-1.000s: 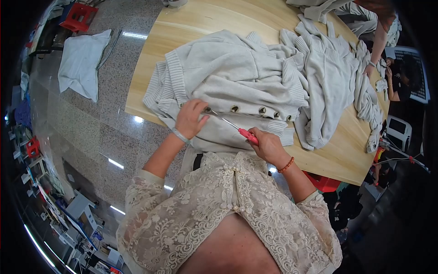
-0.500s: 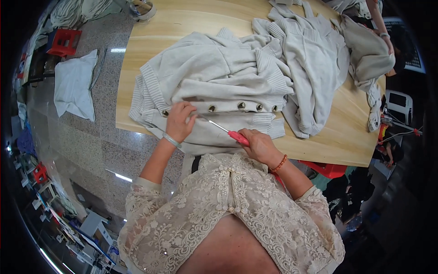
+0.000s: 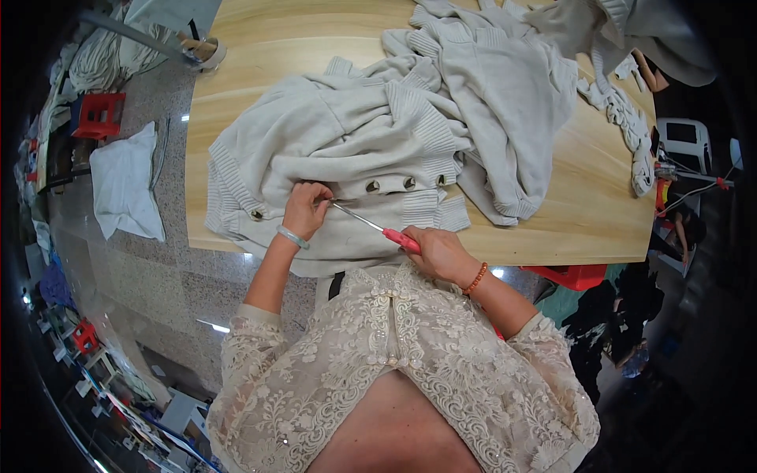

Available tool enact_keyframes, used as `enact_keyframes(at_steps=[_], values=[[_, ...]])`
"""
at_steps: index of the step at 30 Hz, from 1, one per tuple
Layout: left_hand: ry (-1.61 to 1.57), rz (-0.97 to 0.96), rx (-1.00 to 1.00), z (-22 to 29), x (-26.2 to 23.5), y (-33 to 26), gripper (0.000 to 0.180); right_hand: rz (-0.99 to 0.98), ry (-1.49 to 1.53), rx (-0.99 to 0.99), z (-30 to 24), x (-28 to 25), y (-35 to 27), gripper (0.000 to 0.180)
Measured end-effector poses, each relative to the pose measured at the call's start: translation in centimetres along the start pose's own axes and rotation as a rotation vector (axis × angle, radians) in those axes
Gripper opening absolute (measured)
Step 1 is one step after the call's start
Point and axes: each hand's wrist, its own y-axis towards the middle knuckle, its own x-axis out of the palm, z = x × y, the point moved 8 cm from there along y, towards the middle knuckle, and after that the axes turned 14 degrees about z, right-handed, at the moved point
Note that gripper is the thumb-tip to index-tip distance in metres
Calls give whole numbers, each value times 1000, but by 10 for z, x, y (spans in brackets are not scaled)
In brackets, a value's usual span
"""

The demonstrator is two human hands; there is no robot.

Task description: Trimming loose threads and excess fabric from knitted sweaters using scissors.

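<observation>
Left hand (image 3: 306, 210) fingers pinch cardigan placket (image 3: 347, 225) flat; right hand (image 3: 441, 254) fist grips red-handled tool (image 3: 377, 227); I'd keep tip shallow.

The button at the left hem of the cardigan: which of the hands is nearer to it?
Left. The left hand rests on the cardigan just beside that button; the right hand, holding the red-handled tool, is farther off.
</observation>
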Motion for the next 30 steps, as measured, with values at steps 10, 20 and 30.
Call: enact_keyframes(at_steps=[10, 20, 30], values=[[140, 9, 257, 80, 67, 19, 31, 128, 28, 160, 46, -46, -43, 22], [136, -221, 306, 70, 74, 14, 15, 96, 80, 166, 57, -22, -52, 23], [101, -210, 292, 96, 143, 34, 22, 213, 2, 305, 93, -46, -78, 21]])
